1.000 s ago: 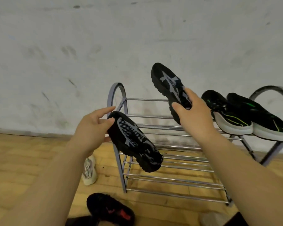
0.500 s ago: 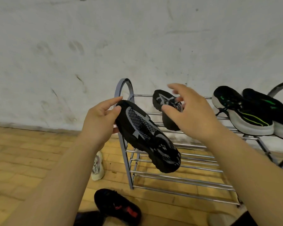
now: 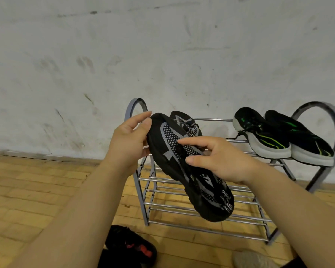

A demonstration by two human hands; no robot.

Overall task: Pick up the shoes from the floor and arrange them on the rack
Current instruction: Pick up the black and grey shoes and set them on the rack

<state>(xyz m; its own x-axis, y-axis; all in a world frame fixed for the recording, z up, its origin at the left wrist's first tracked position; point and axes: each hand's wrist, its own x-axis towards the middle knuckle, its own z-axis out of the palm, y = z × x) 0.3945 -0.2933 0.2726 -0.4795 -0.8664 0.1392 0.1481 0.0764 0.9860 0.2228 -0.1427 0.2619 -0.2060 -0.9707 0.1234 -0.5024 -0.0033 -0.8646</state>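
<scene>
The right hand point(image 3: 220, 159) has let go of the first black-and-grey shoe point(image 3: 184, 121), which half a second ago was under its fingers and now sits on the top shelf of the rack point(image 3: 141, 182), just behind the fingertips of both hands. That hand has come across to the matching second shoe point(image 3: 172, 151). Its forefinger lies along the mesh and its thumb is set just below, apparently pinching the upper, though motion blur hides how firm the hold is. The left hand point(image 3: 128, 146) keeps its grip on the shoe's raised end, fingers curled over the top edge and thumb at the side. The shoe hangs tilted, its low end beyond the right palm, in front of the lower shelves.

So one of this pair is placed and its partner is probably next, most likely beside it.

The top shelf also holds a black-and-green pair point(image 3: 263, 136), well to the right of the right-hand fingers, side by side and touching. The lower shelves show only bare rails. On the floor point(image 3: 37, 190), below the left forearm, a black-and-red shoe point(image 3: 132, 242) waits. A pale shoe point(image 3: 249, 260) shows under the right forearm.
</scene>
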